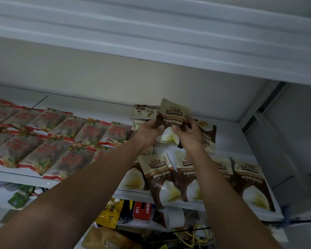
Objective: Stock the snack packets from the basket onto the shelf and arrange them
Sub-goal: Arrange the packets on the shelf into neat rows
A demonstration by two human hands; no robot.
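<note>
- Both hands clamp one brown-and-cream snack packet (171,121) between them, the left hand (147,132) on its left edge and the right hand (188,133) on its right edge, thumbs pressed against the front.
- That held packet stands upright and slightly tilted, lifted above the far right part of the white shelf (101,108); whether its bottom edge touches the shelf cannot be told.
- Just right of the right hand, another packet of the same kind (207,135) lies on the shelf, partly hidden by the hand.
- Along the near edge, a row of matching brown-and-cream packets (250,184) lies flat and overlapping, their lower ends reaching past the shelf lip.
- Far behind the held packet, two small pale packets (144,111) lie flat near the back wall.
- On the left half of the shelf, clear packets with red lettering (70,141) lie in overlapping rows, well apart from the hands.
- Below the shelf, a yellow bag (109,214), a red box (142,212) and a green packet (21,195) show on a lower level.
- Above, the underside of an upper shelf (151,51) spans the view.
</note>
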